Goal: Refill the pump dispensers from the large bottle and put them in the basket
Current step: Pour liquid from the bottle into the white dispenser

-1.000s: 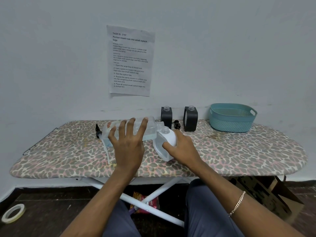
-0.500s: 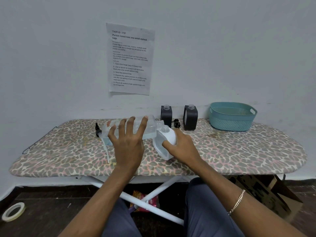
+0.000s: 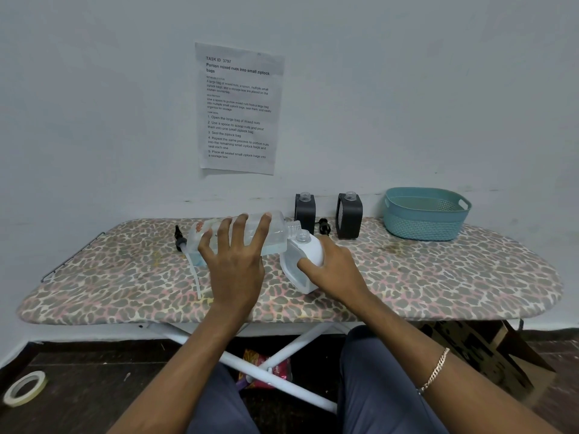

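The white dispenser (image 3: 302,261) stands tilted near the middle of the ironing board (image 3: 438,277), its open neck turned up to the mouth of the large clear bottle (image 3: 244,236), which lies almost level above the board with the two openings touching or just apart. The left hand (image 3: 233,261) wraps over the bottle from the near side, fingers spread across its body; the right hand (image 3: 333,270) clasps the dispenser, thumb on its near face. This looks like the first refill, in progress: some liquid seems to sit low in the dispenser, though how much I cannot tell.

Left to do, by my reading: two black dispensers (image 3: 305,211) stand uncapped at the far edge by the wall, apparently unfilled. One pump head (image 3: 180,238) with its long tube lies to the left of the bottle, another (image 3: 322,225) between the black pair. The teal basket (image 3: 426,214) at the far right holds nothing that I can see.

The right half of the board is bare, giving a free path to the basket. The near edge is close to the dispenser, and the bottle's rear end hangs over the loose pump tube
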